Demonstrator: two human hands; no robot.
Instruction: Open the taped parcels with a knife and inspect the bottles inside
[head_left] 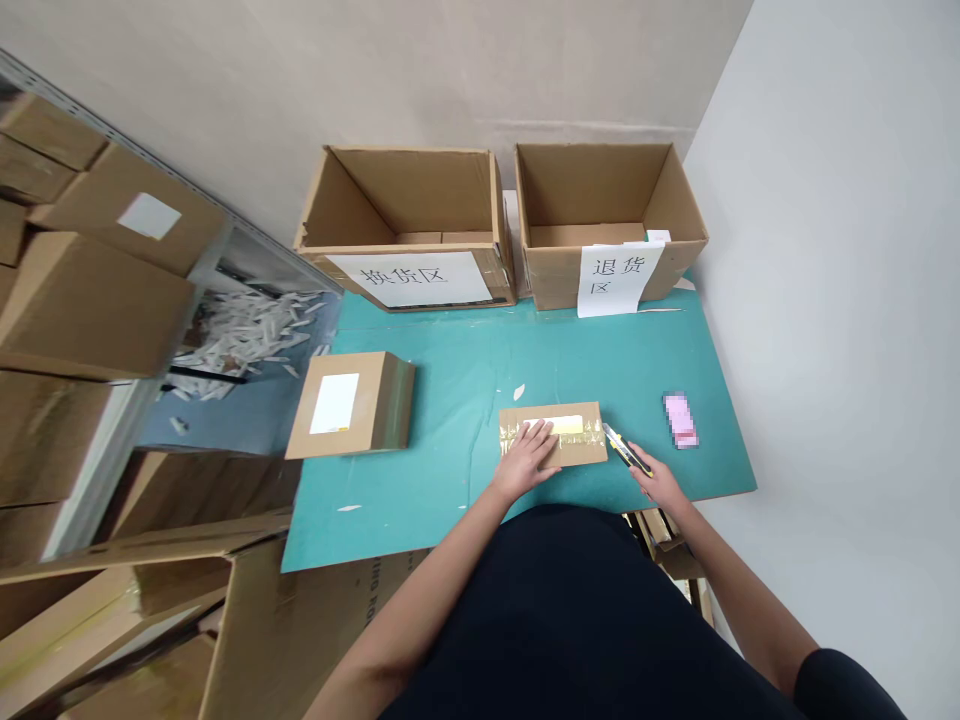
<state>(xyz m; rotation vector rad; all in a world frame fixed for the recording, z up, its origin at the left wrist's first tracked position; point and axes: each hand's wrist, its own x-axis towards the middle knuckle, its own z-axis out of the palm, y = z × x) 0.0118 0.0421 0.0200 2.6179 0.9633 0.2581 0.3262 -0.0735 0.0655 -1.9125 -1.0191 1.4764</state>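
Observation:
A small brown cardboard box (583, 453) lies near the front edge of the green tabletop, with clear yellowish tape and a white label on its top. My left hand (528, 460) rests flat on the left half of this box, fingers stretched over the label and tape. In my right hand (658, 482) is a box cutter (628, 450), its black and yellow handle gripped in closed fingers. The cutter's tip points up and left, close to the right end of the box; whether it touches the cardboard I cannot tell.
Two big open cartons, a left one (420, 200) and a right one (547, 275), stand at the table's back with paper signs. A labelled box (375, 420) sits left on the green table (450, 350). A pixelated pink object (680, 420) lies right. Stacked boxes (90, 300) fill the left.

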